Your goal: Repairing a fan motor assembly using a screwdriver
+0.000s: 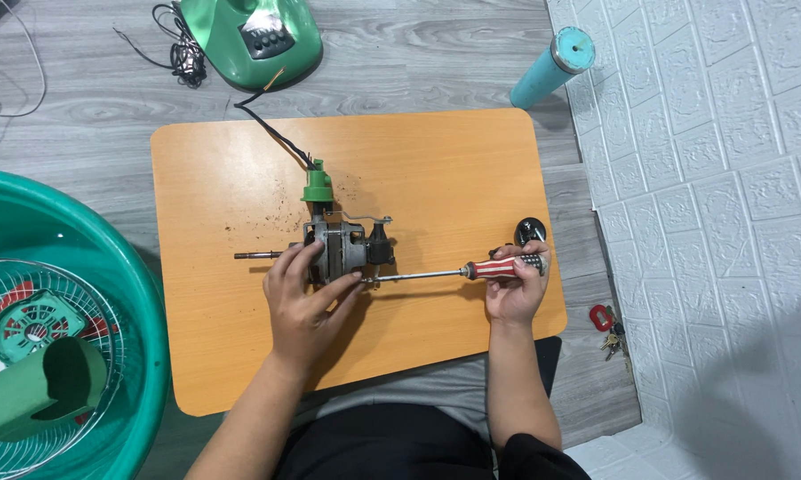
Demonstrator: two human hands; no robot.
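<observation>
A small fan motor (345, 242) with a steel shaft sticking out to the left and a green cap (318, 187) on top lies on an orange board (436, 169). My left hand (304, 302) grips the motor's near side and steadies it. In my right hand (514, 289) is a screwdriver (471, 270) with a red-and-white striped handle. Its long shank lies level and its tip meets the motor's right side.
A green fan base (254, 36) with a coiled black cable sits beyond the board. At left, a teal basin (143, 311) holds a wire fan grille and green parts. A teal tube (549, 67) leans by the white wall. Keys (606, 327) lie on the floor at right.
</observation>
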